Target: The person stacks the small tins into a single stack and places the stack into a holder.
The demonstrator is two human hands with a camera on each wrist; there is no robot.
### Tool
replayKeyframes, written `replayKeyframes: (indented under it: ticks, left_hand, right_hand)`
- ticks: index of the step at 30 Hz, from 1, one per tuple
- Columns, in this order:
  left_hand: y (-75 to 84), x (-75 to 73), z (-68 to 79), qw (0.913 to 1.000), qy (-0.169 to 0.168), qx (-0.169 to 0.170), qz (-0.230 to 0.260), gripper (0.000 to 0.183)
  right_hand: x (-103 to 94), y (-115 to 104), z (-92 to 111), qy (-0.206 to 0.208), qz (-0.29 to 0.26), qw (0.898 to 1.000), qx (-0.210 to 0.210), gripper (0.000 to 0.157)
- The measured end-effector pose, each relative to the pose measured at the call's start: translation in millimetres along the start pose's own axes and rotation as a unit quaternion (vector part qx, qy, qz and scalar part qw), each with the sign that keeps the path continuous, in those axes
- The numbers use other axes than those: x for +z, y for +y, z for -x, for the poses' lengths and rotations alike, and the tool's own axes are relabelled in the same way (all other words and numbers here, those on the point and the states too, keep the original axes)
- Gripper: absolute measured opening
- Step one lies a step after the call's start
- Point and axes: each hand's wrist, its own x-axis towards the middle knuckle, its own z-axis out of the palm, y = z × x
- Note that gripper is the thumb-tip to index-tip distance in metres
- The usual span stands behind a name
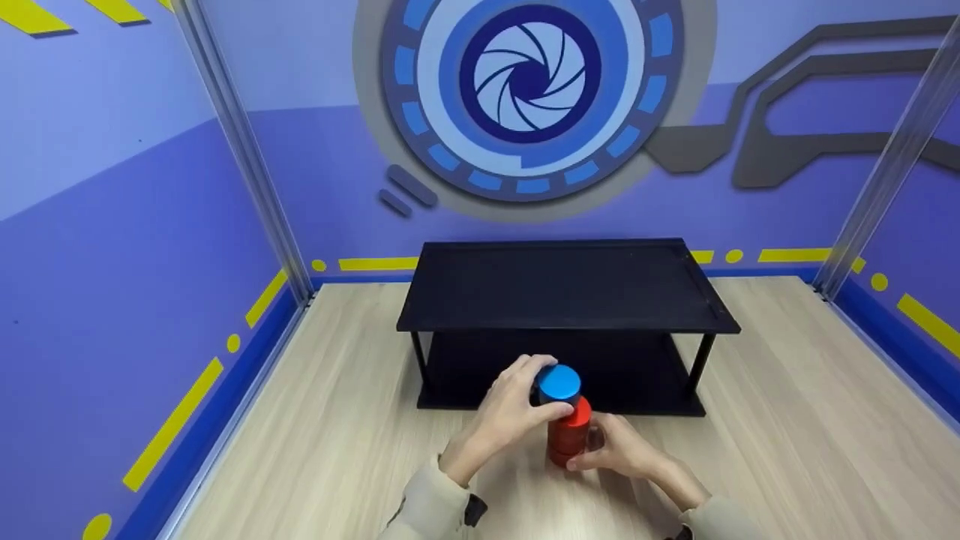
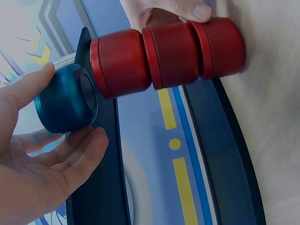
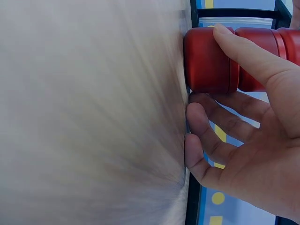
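Three red round canisters stand stacked upright on the table, a top one (image 2: 123, 62), a middle one (image 2: 173, 55) and a bottom one (image 3: 208, 61). My left hand (image 1: 506, 409) holds a blue round canister (image 1: 559, 382) between thumb and fingers. In the left wrist view the blue canister (image 2: 68, 101) is beside the upper end of the stack, slightly tilted, its base visible. Low down on the right, my right hand (image 1: 621, 448) grips the bottom red canister, thumb on its near side and fingers around behind; the other fingertips (image 3: 194, 117) reach down at the tabletop.
Just behind the stack stands a black two-level shelf (image 1: 562, 289) with thin posts (image 1: 701, 364). The wooden table (image 1: 330, 420) is enclosed by a left wall (image 1: 112, 262) and a back wall (image 1: 315, 172), both blue-purple, with metal corner profiles (image 1: 247, 150).
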Motion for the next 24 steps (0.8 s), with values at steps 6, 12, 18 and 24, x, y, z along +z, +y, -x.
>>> replayKeyframes:
  ticks: [6,12,18,24]
  left_hand:
    - [2.9,4.5,0.0,0.9999,-0.012,0.002,0.001,0.055]
    - [4.1,7.9,-0.6,0.9998,-0.017,0.006,-0.004,0.055]
    - [4.4,11.0,-0.9,0.9996,-0.023,0.007,-0.012,0.056]
    - [2.9,14.1,-1.1,0.9996,-0.026,0.005,-0.013,0.055]
  right_hand:
    - [0.7,-0.9,0.9,-0.003,-0.008,1.000,0.001,0.047]
    - [1.4,0.3,0.5,0.004,0.003,1.000,0.003,0.050]
    - [2.1,2.3,0.7,0.002,-0.006,1.000,0.007,0.051]
    - [1.6,1.6,1.2,0.005,-0.009,1.000,0.001,0.052]
